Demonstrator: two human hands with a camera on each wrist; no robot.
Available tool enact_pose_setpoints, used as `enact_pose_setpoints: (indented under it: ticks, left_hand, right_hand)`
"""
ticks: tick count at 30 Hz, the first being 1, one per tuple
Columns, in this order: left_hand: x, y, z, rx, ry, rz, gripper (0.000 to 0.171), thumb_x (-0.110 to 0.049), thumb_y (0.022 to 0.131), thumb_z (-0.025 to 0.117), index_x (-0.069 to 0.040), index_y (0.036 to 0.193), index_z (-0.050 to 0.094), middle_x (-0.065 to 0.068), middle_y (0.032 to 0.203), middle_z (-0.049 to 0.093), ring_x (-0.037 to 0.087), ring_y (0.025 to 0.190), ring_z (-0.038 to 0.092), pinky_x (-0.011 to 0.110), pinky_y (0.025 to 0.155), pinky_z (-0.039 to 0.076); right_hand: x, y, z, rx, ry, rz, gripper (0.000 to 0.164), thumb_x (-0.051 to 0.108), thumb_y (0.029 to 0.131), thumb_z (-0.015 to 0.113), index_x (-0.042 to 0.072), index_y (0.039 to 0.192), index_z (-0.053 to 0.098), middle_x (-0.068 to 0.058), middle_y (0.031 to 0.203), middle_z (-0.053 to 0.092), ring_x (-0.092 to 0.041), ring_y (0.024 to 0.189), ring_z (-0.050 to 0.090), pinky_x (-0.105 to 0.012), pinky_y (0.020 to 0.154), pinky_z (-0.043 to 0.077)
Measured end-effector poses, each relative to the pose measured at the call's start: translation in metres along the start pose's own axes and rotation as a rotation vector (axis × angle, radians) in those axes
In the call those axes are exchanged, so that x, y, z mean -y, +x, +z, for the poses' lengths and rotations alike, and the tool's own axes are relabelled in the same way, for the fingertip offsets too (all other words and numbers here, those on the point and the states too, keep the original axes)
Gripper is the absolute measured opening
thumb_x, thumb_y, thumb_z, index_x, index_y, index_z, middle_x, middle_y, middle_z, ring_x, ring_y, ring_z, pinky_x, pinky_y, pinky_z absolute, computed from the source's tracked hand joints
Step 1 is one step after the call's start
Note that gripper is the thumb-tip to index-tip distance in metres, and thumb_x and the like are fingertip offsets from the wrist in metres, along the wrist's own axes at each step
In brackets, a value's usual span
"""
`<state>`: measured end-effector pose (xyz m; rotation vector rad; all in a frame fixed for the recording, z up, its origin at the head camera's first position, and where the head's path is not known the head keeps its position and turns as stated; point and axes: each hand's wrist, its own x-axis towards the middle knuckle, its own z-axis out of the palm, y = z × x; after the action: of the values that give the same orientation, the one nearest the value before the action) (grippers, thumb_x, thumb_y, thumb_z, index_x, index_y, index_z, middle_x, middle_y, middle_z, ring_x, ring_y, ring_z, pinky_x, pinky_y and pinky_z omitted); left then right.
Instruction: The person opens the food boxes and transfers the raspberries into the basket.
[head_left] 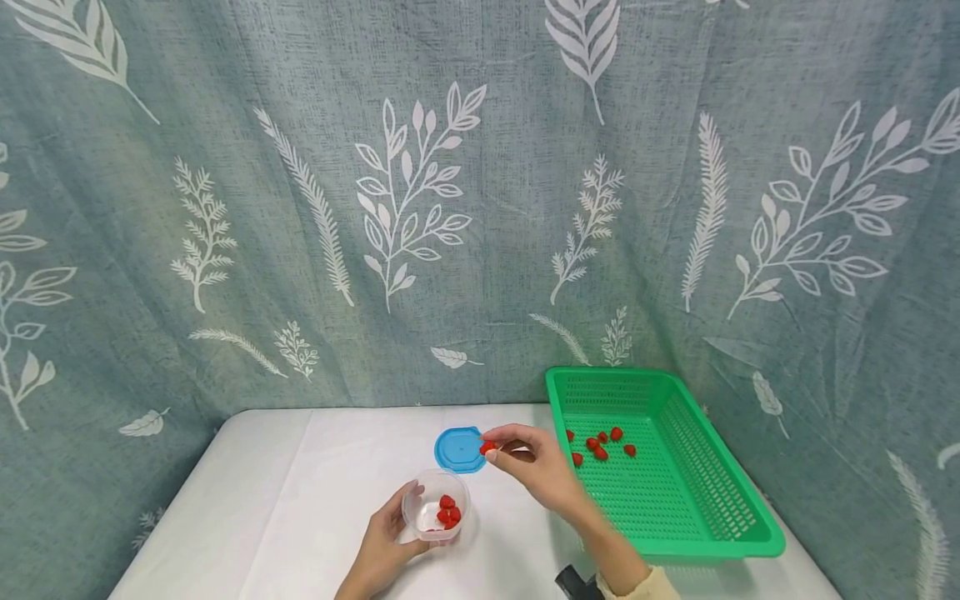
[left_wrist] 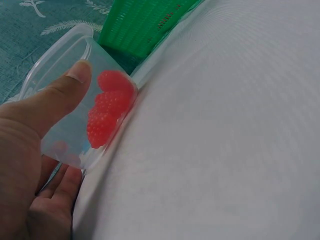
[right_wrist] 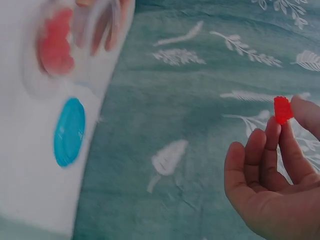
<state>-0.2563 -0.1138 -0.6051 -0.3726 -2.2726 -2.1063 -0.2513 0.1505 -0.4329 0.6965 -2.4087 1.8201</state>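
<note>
As seen from the head view, noted a clear tub (head_left: 422, 520) in the curled grip of the left hand (head_left: 384, 542), held by thumb on one side and fingers on the other. Could not tell whether resting on the white table (head_left: 300, 500) or just above. Found a small cluster of red berries (head_left: 447, 502) inside, against the base and lower wall. Observed a single red berry (head_left: 487, 448) pinched between thumb and fingertips of the right hand (head_left: 538, 468), remaining fingers loosely bent; overlapping the edge of a blue lid (head_left: 456, 452) in the head view, but well apart from it in the right wrist view. Located the lid flat on the table, just beyond the tub. Recorded, at right, a green basket (head_left: 663, 508) with several loose berries (head_left: 601, 453) on its perforated floor. Logged a leaf-printed curtain (head_left: 495, 250) behind.
</note>
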Motion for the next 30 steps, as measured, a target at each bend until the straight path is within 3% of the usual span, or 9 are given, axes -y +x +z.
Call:
enact_pose_setpoints:
  ticks: [9, 17, 25, 30]
  left_hand:
    - [-0.002, 0.000, 0.001, -0.014, 0.035, -0.015, 0.092, -0.003, 0.072, 0.089, -0.002, 0.152, 0.042, 0.017, 0.150, 0.053, 0.038, 0.146, 0.040, 0.039, 0.121, 0.034]
    - [-0.002, -0.001, 0.000, -0.002, 0.050, 0.017, 0.092, -0.001, 0.073, 0.087, 0.000, 0.152, 0.041, 0.021, 0.150, 0.052, 0.042, 0.145, 0.039, 0.013, 0.113, 0.037]
    - [-0.001, -0.003, 0.001, -0.006, 0.062, 0.050, 0.092, -0.001, 0.072, 0.087, 0.000, 0.151, 0.042, 0.023, 0.148, 0.053, 0.045, 0.143, 0.041, 0.015, 0.113, 0.039]
    - [-0.002, -0.002, 0.001, -0.008, 0.048, 0.032, 0.092, 0.000, 0.072, 0.087, 0.000, 0.151, 0.042, 0.021, 0.148, 0.053, 0.043, 0.144, 0.040, 0.017, 0.114, 0.038]
  right_hand:
    - [0.012, 0.000, -0.053, -0.014, -0.048, 0.044, 0.027, 0.017, 0.095, 0.072, 0.002, 0.118, 0.069, -0.016, 0.113, 0.072, -0.030, 0.104, 0.070, -0.025, 0.089, 0.061]
    - [-0.004, 0.008, -0.104, -0.100, -0.120, 0.077, 0.032, 0.023, 0.094, 0.074, 0.006, 0.120, 0.069, -0.007, 0.113, 0.074, -0.016, 0.098, 0.070, -0.030, 0.081, 0.060]
    - [-0.031, 0.017, -0.151, -0.190, -0.187, 0.121, 0.040, 0.025, 0.097, 0.071, 0.003, 0.129, 0.065, -0.018, 0.126, 0.069, -0.018, 0.113, 0.065, -0.031, 0.092, 0.058]
    - [-0.059, 0.023, -0.171, -0.244, -0.229, 0.156, 0.042, 0.029, 0.099, 0.069, 0.003, 0.131, 0.064, -0.006, 0.121, 0.070, -0.008, 0.104, 0.064, -0.032, 0.090, 0.058]
